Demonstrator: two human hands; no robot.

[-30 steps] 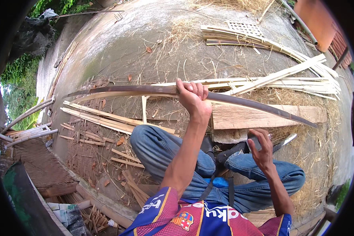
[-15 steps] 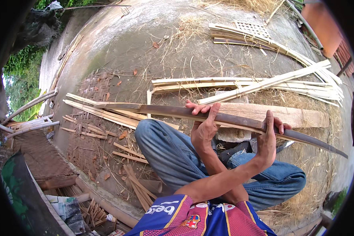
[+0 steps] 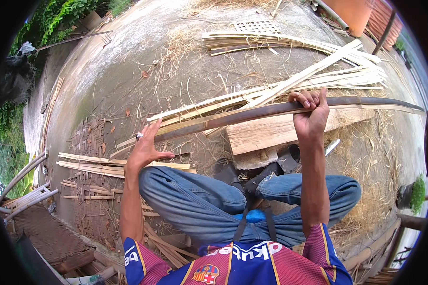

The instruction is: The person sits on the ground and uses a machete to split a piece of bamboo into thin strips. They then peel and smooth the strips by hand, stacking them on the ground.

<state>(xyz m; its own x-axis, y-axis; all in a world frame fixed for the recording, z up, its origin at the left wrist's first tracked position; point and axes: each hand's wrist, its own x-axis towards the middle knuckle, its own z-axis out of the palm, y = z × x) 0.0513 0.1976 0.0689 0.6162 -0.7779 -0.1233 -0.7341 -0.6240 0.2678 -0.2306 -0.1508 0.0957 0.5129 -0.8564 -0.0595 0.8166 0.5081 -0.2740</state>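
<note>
A long, dark-skinned bamboo strip (image 3: 252,114) stretches across in front of me above my lap, its right end higher than its left. My right hand (image 3: 311,111) is closed around it right of the middle, thumb up. Near its left end is my left hand (image 3: 145,147), fingers stretched and thumb spread, lying across the strip and hiding part of it. A ring shows on that hand. Below the strip, a pale wooden plank (image 3: 257,135) rests on a stone block (image 3: 257,159) in front of my crossed legs.
Split bamboo strips (image 3: 214,102) lie in a pile beyond the plank, with another bundle (image 3: 271,42) farther off. More strips (image 3: 95,166) lie left on a woven mat (image 3: 88,142). Straw-like shavings (image 3: 361,190) cover the ground at right. A shiny blade-like piece (image 3: 333,146) sits near my right knee.
My forearms were crossed and are now apart. One hand has moved to the strip's left end, the other stays farther right. The strip's right end has risen, and the view has shifted.
</note>
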